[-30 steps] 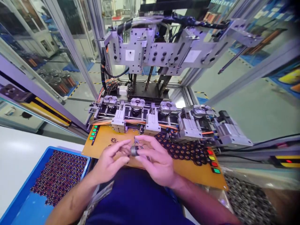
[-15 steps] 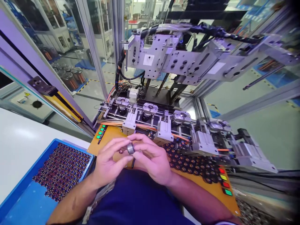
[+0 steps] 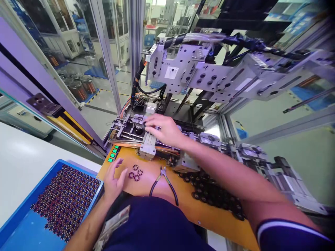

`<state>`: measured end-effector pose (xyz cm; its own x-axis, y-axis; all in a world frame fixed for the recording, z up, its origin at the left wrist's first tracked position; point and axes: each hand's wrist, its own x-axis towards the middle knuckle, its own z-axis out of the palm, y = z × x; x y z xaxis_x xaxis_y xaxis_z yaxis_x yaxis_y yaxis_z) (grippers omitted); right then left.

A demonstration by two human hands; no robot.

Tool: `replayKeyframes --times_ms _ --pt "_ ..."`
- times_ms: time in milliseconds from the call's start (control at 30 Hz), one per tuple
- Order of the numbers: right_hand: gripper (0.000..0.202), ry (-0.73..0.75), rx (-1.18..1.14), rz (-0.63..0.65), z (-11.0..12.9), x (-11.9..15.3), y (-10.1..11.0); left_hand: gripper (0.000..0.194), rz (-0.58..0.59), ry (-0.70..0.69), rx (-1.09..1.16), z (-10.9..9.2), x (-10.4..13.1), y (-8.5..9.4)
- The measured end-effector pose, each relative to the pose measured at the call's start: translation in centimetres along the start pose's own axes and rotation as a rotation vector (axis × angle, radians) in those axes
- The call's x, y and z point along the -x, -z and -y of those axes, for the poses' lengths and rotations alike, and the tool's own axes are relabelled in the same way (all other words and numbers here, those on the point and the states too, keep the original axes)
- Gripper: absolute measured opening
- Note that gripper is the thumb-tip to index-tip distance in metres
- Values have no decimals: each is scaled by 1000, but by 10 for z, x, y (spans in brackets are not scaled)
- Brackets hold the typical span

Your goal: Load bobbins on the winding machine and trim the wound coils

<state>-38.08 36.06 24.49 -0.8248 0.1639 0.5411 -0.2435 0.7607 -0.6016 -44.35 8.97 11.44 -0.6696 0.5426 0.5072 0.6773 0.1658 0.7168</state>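
Observation:
My right hand (image 3: 164,129) is stretched forward over the machine. Its thumb and fingers pinch a small ring-shaped part (image 3: 144,124), seen edge-on and dark, beside the leftmost round metal fixture (image 3: 138,119); whether the two touch, I cannot tell. My left hand (image 3: 114,180) is open and holds nothing, its fingers spread over the orange worktop (image 3: 142,190). Just right of it lie several small dark rings with copper-coloured spots (image 3: 135,173). Diagonal cutters (image 3: 164,181) with dark handles rest on the worktop, jaws pointing to the machine.
A blue tray (image 3: 58,163) full of small dark rings stands at left. Many black round parts (image 3: 217,191) lie under my right forearm. Green buttons (image 3: 113,155) sit at the worktop's left edge. A metal plate assembly (image 3: 188,69) overhangs the fixtures.
Both hands were together around the grey ring-shaped part. My right hand has carried it forward to the leftmost fixture; my left hand has let go and drawn back left. The cutters and loose rings are uncovered.

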Motion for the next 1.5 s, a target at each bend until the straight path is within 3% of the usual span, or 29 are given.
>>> replayKeyframes --times_ms 133,300,600,1000,1333,1500 --pt "12 -9 143 67 -59 -43 -11 44 7 79 -40 32 29 -19" --pt "14 12 223 177 -85 -54 -25 53 47 129 -35 43 40 -29" --pt "19 -16 314 259 -87 -50 -28 57 119 146 -53 51 45 -33" --pt "21 -21 450 375 -84 -60 -29 51 115 119 -80 52 43 -32" --pt "21 10 501 393 -80 -62 -29 43 120 116 -116 49 38 -32" --pt "13 33 504 369 -76 -47 -26 41 96 107 -139 45 37 -32"
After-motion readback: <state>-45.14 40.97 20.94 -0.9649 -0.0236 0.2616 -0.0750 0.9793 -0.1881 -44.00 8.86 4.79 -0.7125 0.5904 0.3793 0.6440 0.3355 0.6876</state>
